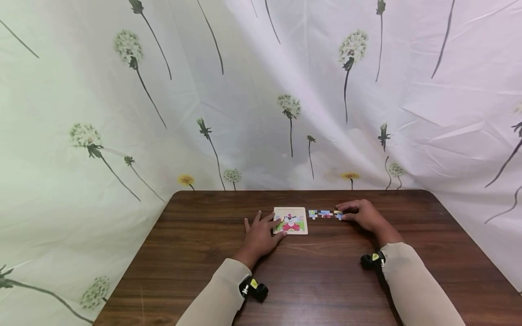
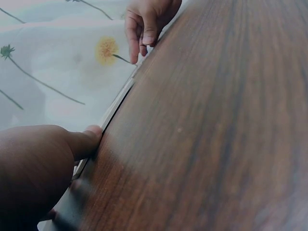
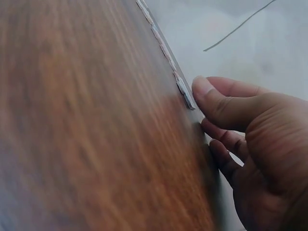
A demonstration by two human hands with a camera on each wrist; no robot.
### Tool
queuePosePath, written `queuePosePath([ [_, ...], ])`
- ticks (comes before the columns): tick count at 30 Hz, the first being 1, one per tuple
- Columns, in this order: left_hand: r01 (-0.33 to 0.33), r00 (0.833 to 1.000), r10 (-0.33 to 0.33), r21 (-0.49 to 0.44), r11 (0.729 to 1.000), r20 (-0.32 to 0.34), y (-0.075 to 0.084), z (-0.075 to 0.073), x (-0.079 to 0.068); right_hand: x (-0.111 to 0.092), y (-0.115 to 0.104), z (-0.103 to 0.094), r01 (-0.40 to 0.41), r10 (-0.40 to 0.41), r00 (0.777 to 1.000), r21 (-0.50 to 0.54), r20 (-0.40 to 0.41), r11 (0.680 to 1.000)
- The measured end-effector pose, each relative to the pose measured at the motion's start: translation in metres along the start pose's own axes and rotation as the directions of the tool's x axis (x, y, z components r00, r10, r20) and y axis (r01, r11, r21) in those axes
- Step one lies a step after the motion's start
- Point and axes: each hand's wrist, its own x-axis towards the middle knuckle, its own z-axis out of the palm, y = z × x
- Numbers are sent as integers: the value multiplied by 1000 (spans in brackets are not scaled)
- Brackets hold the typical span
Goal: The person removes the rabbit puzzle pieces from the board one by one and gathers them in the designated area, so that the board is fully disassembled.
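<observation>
In the head view a small square picture puzzle board [image 1: 299, 228] with a pale frame lies on the table, showing a white-and-red cartoon figure. My left hand [image 1: 261, 235] rests at its left side with fingers spread. The index finger lies over the picture, and the thumb touches the near edge. Right of the board, jigsaw pieces [image 1: 325, 213] lie flat in a row. My right hand [image 1: 364, 216] has thumb and index finger around the puzzle piece [image 1: 338, 214] at the row's right end. The right wrist view shows the thumb [image 3: 204, 89] beside the end of that thin row.
Both hands work near the far side of a dark brown wooden table [image 1: 318, 280]. Behind it hangs a pale curtain [image 1: 253, 113] printed with dandelions. A black wrist camera [image 1: 258, 290] sits on the left wrist and another camera [image 1: 369, 261] on the right.
</observation>
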Motion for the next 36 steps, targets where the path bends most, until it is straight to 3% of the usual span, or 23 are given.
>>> queuePosePath([
  [5, -3, 1000, 3, -3, 1000, -11, 0, 0, 0, 3, -2, 0, -12, 12, 1000, 36, -7, 999],
  [10, -12, 1000, 12, -14, 1000, -21, -1, 0, -1, 6, -6, 2, -14, 14, 1000, 10, -24, 1000],
  [20, -8, 1000, 7, -39, 999, -27, -4, -1, -2, 17, -17, 14, 79, -80, 996, -24, -34, 997],
  [36, -21, 1000, 22, -63, 998, 10, -5, -3, -8, 36, -45, 42, 157, -157, 987, -4, -25, 988],
])
